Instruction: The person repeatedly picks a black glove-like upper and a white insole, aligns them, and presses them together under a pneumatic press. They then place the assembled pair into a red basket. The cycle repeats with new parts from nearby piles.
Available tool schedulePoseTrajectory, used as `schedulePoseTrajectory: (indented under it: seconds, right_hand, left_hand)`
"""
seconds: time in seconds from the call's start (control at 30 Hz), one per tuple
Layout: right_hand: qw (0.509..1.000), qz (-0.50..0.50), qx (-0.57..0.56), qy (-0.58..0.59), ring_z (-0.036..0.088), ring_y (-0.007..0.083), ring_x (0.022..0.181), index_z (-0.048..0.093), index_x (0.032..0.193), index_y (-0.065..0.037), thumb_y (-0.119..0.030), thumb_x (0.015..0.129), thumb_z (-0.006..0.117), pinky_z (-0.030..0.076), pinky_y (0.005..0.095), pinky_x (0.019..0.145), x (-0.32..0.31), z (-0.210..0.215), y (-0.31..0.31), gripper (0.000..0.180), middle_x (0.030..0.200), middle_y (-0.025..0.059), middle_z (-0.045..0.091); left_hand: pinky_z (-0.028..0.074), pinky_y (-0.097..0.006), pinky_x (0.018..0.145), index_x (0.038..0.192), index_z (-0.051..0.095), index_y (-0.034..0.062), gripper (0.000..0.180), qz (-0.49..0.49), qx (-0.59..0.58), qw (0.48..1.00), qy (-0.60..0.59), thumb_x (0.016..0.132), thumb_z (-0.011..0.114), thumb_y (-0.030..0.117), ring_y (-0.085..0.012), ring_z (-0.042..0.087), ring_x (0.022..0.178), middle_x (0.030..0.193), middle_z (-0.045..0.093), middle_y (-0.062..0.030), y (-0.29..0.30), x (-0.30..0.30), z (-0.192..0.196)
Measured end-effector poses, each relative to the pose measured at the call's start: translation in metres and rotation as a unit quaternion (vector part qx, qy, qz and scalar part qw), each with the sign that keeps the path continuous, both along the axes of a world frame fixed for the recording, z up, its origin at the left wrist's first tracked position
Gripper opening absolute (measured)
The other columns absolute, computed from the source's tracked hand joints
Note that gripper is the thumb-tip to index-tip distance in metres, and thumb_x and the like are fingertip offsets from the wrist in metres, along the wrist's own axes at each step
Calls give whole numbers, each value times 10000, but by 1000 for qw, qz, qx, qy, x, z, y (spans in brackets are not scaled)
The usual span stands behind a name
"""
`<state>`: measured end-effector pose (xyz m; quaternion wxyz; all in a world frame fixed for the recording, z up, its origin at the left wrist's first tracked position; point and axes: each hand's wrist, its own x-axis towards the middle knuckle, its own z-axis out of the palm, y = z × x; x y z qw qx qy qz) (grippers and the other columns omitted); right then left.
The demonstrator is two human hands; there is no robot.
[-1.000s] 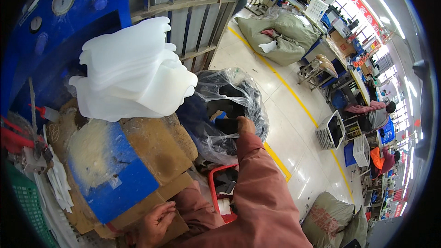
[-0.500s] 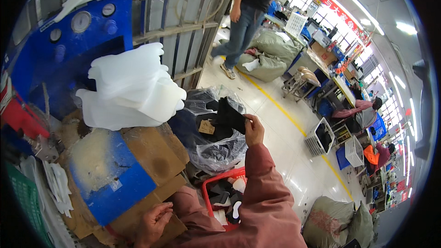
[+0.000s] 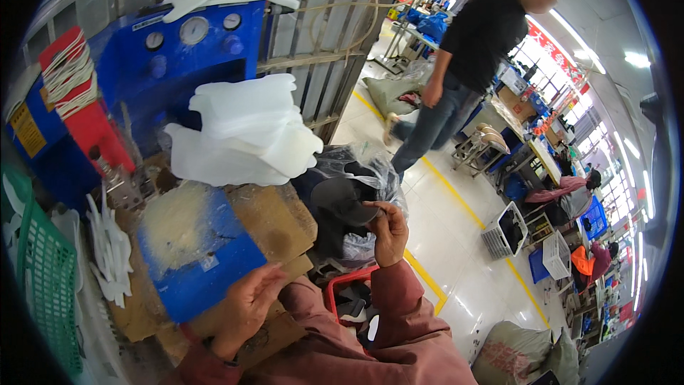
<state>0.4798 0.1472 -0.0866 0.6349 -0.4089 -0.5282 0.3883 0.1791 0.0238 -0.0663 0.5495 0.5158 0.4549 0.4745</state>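
Note:
Between the thumb and fingers of my right hand (image 3: 390, 234) is a flat, dark cloth-like piece (image 3: 340, 201) with a curved edge; its exact kind I cannot tell. The piece is over a clear plastic bag (image 3: 381, 164) that has dark pieces inside. My left hand (image 3: 249, 306) is open, its fingers loosely stretched out with nothing in them. It hovers by the near edge of a blue sheet (image 3: 199, 289), which has a pale, powdery patch and lies on brown cardboard (image 3: 274, 224). White, wavy-edged sheets (image 3: 246, 132) are stacked just beyond.
A blue machine with gauges (image 3: 194, 31) stands at the far left. At the left edge is a green basket (image 3: 53, 278), near thin white strips (image 3: 110, 253). Below my right hand sits a red crate (image 3: 331, 298) of scraps. A person (image 3: 467, 50) walks along the aisle.
My right hand has drawn the dark piece nearer, and its broad face now shows. My left hand has risen toward the blue sheet. The walking person has come closer, and the view has shifted left.

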Motion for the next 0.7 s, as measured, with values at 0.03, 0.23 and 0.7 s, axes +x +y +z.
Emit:
schedulePoseTrajectory:
  seconds: [0.03, 0.23, 0.7]
  right_hand:
    - [999, 10, -13, 51, 704, 184, 988, 585, 1252, -21, -62, 1084, 504, 602, 326, 852, -10, -1, -1, 191, 1221, 101, 676]
    - [973, 34, -80, 215, 726, 242, 937, 551, 1236, -82, -129, 1076, 556, 614, 367, 786, -88, -16, -20, 167, 1122, 104, 682]
    - [963, 250, -82, 56, 588, 148, 1209, 560, 1244, -31, 42, 1042, 472, 424, 291, 1066, -178, -15, -85, 232, 1356, 152, 644]
  left_hand:
    - [567, -313, 909, 1317, 630, -27, 332, -9, -7, 1000, -11, 1040, 639, 156, -180, 698, 1084, 1187, 732, -131, 0, 1, -3]
    - [498, -362, 1058, 1544, 393, -9, 604, -82, -70, 989, -103, 1032, 653, 180, -228, 572, 1314, 1448, 572, -155, 1, 21, -27]
    - [481, -342, 1059, 1547, 417, 15, 789, 79, -120, 978, -152, 907, 818, 243, -212, 584, 1244, 1398, 602, -140, 15, -43, 2]
